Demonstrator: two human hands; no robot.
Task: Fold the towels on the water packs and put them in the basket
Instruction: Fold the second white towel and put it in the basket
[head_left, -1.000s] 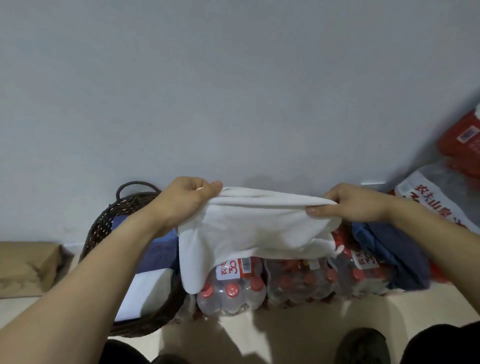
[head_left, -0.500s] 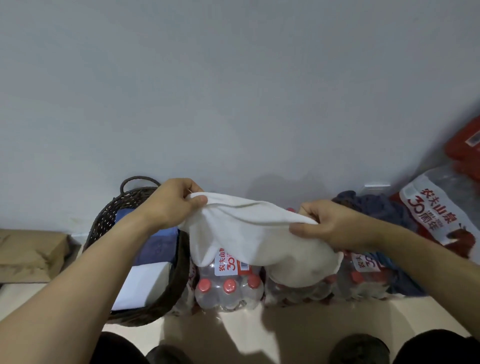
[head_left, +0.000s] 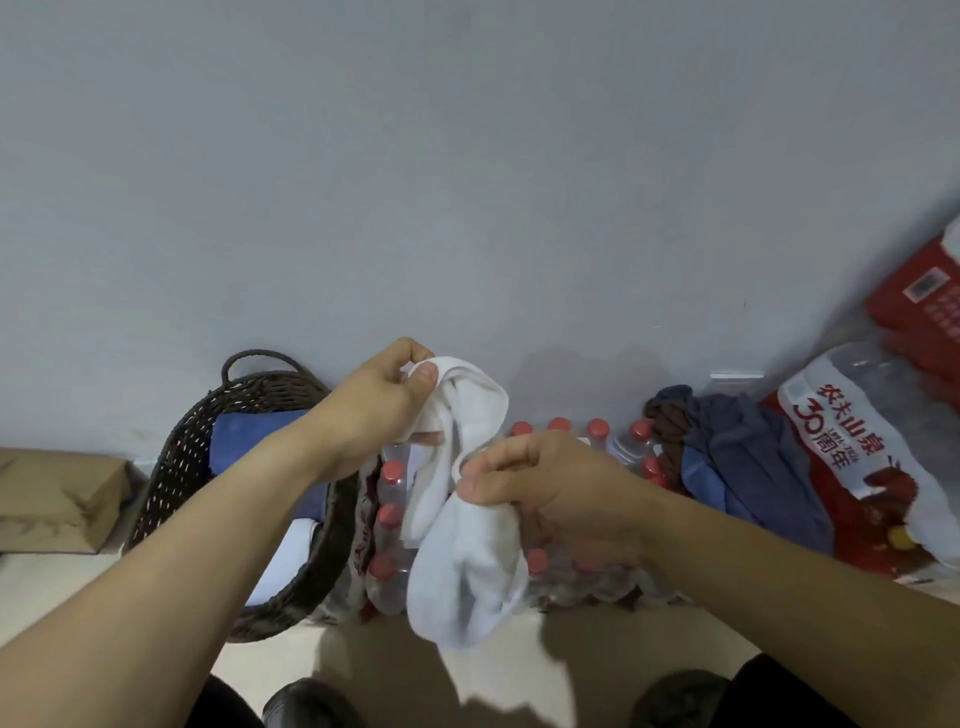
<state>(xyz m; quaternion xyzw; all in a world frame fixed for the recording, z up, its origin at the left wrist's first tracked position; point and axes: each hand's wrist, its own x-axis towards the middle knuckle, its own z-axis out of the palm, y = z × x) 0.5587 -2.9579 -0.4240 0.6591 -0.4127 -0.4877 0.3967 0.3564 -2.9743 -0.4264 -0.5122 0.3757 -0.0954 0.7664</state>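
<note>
A white towel (head_left: 465, 566) hangs bunched in front of the water packs (head_left: 576, 571). My left hand (head_left: 379, 400) pinches its top end, held high near the wall. Lower and to the right, my right hand (head_left: 540, 480) grips the towel's middle, and the rest droops below it. The dark wicker basket (head_left: 182, 467) stands to the left of the packs; a blue folded towel (head_left: 249, 439) and a white one (head_left: 283, 561) lie inside it. A crumpled pile of blue and brown towels (head_left: 743, 457) lies on the packs at the right.
A wrapped water pack with a red and white label (head_left: 852, 452) leans at the far right, with a red carton (head_left: 919, 306) above it. A brown cardboard box (head_left: 52, 499) sits on the floor at the left. My dark shoes (head_left: 306, 704) show at the bottom.
My hands have come closer together. The towel, spread wide between them before, now hangs bunched; my right hand has moved left and down along it.
</note>
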